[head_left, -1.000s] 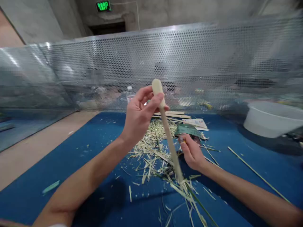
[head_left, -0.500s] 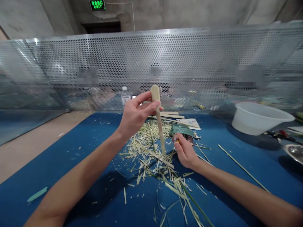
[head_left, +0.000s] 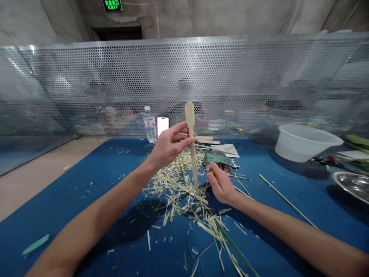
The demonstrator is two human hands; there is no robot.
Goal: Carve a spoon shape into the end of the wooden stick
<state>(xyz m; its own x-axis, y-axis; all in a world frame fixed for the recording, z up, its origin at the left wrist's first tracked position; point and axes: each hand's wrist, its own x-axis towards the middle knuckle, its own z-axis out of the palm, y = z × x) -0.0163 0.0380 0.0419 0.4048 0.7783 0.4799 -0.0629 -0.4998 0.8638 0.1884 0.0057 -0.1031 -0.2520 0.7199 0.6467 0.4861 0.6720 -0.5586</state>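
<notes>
Between the thumb and fingers of my left hand [head_left: 165, 148] is a pale bamboo stick [head_left: 189, 113], held upright. Its top is a wider rounded paddle, and the narrow shaft runs down to the shavings. My right hand [head_left: 221, 185] is closed to the right of the stick's lower end, apart from it. A bit of yellow and something shiny show at its fingers, but most of what it grips is hidden. Below and behind both hands spreads a heap of bamboo shavings [head_left: 165, 177]. Just beyond my right hand lies a dark green packet [head_left: 216, 157].
A water bottle [head_left: 149, 125] and a lit phone [head_left: 163, 125] stand at the back. To the right are a white plastic basin [head_left: 302, 144], a metal dish [head_left: 350, 184] and a thin green strip [head_left: 285, 198]. A perforated metal panel [head_left: 144, 77] closes off the far side.
My left hand has slid a little lower on the stick, baring more of its paddle end. The view has shifted slightly right, and the phone shows more fully.
</notes>
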